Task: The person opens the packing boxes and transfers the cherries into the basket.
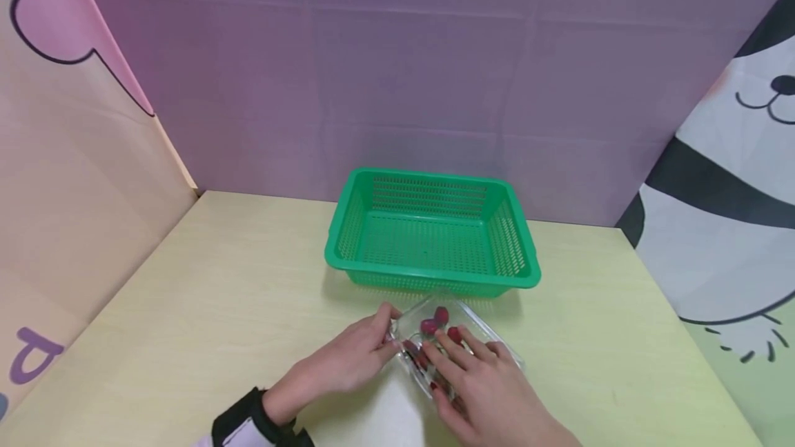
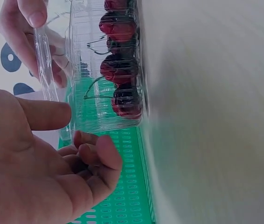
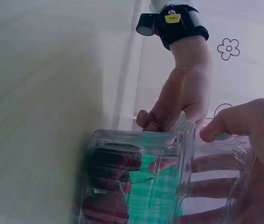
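A clear plastic clamshell box (image 1: 481, 323) holds several dark red cherries (image 2: 118, 67), some with thin green stems. It stands on the table just in front of the green basket (image 1: 435, 274). My left hand (image 1: 350, 354) grips the box's left corner, thumb at the rim and fingers curled below it. Over the box lies my right hand (image 1: 491, 385), fingers spread across the lid (image 3: 218, 179). In the right wrist view its thumb sits at the lid's edge, with the other fingers showing through the plastic. The lid stands slightly apart from the box's rim there.
The perforated basket stands against the purple backdrop (image 1: 410, 74), with no items inside it. Printed cloth panels flank the pale wooden table (image 1: 248, 274) on the left and right. A black wrist strap (image 1: 257, 416) is on my left wrist.
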The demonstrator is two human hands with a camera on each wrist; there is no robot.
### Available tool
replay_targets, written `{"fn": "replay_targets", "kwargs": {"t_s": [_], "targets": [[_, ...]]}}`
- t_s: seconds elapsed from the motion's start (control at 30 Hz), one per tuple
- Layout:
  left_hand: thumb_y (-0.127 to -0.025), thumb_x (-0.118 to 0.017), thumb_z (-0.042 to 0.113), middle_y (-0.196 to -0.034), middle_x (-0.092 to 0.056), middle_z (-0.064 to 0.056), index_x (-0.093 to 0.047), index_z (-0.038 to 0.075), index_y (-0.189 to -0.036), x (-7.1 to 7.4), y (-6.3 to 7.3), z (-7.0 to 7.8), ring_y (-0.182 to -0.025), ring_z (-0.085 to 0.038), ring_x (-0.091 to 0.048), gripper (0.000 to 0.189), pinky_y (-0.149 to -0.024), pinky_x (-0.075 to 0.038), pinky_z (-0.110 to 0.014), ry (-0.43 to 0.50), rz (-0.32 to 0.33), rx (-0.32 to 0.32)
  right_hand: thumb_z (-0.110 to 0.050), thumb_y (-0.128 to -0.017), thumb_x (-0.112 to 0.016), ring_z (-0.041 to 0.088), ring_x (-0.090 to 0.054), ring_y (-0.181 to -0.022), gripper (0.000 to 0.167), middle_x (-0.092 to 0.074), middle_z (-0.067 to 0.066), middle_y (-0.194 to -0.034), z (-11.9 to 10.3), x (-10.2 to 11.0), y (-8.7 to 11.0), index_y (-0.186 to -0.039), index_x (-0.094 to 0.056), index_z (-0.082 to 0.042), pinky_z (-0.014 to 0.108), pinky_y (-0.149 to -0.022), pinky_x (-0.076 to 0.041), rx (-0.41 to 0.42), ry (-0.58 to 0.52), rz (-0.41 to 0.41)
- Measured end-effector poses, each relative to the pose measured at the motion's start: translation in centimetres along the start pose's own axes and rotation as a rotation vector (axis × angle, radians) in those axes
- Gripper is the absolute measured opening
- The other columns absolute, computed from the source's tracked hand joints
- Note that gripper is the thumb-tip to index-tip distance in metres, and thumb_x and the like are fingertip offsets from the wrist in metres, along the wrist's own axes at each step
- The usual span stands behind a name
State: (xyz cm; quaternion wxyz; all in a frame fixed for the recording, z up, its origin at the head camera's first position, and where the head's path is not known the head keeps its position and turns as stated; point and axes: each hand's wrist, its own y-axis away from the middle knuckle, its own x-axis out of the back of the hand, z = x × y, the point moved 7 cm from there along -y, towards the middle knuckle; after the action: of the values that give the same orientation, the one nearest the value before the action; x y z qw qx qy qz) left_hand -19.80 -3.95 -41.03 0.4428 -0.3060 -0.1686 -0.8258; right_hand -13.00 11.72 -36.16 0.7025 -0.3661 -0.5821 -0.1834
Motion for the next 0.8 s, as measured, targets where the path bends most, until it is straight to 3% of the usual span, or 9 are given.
{"fn": "replay_targets", "kwargs": {"t_s": [0.17,0.37,0.6,0.8], "targets": [[-0.109,-0.045,0.017,-0.079,-0.052,0.003,-0.050,0.007,-0.123,0.2,-0.3,-0.1,-0.071,-0.012,-0.051,0.017,-0.062,-0.047,-0.030,0.005,0.036,0.018,-0.035,-0.086,-0.078,0.034,-0.065,-0.118,0.053,-0.068,0.008,-0.132,0.0,0.1,0.0,-0.135,-0.069,-0.016,0.049,-0.075,-0.056,-0.008,-0.008,0.009],[-0.107,-0.049,0.015,-0.079,-0.054,0.003,-0.052,0.006,-0.123,0.3,-0.3,-0.2,-0.069,-0.010,-0.050,0.018,-0.059,-0.047,-0.028,0.032,0.040,0.025,-0.035,-0.086,-0.078,0.034,-0.065,-0.118,0.054,-0.068,0.009,-0.132,-0.1,0.2,0.1,-0.135,-0.069,-0.015,0.049,-0.075,-0.056,-0.022,-0.016,0.009],[-0.101,-0.065,0.021,-0.092,-0.058,0.000,-0.055,0.001,-0.124,0.4,-0.3,0.0,-0.078,-0.013,-0.055,0.032,-0.065,-0.052,-0.028,0.120,0.063,0.003,-0.033,-0.085,-0.078,0.031,-0.066,-0.117,0.052,-0.068,0.008,-0.131,0.3,0.7,0.1,-0.133,-0.069,-0.015,0.049,-0.077,-0.058,-0.055,-0.062,0.028],[-0.096,-0.073,0.022,-0.090,-0.055,-0.006,-0.054,-0.003,-0.129,0.4,-0.4,-0.2,-0.076,-0.015,-0.051,0.046,-0.060,-0.049,-0.028,0.170,0.073,0.025,-0.028,-0.084,-0.079,0.027,-0.070,-0.110,0.051,-0.070,0.007,-0.126,0.8,1.8,0.0,-0.133,-0.070,-0.016,0.046,-0.076,-0.061,-0.112,-0.145,0.083]]}}
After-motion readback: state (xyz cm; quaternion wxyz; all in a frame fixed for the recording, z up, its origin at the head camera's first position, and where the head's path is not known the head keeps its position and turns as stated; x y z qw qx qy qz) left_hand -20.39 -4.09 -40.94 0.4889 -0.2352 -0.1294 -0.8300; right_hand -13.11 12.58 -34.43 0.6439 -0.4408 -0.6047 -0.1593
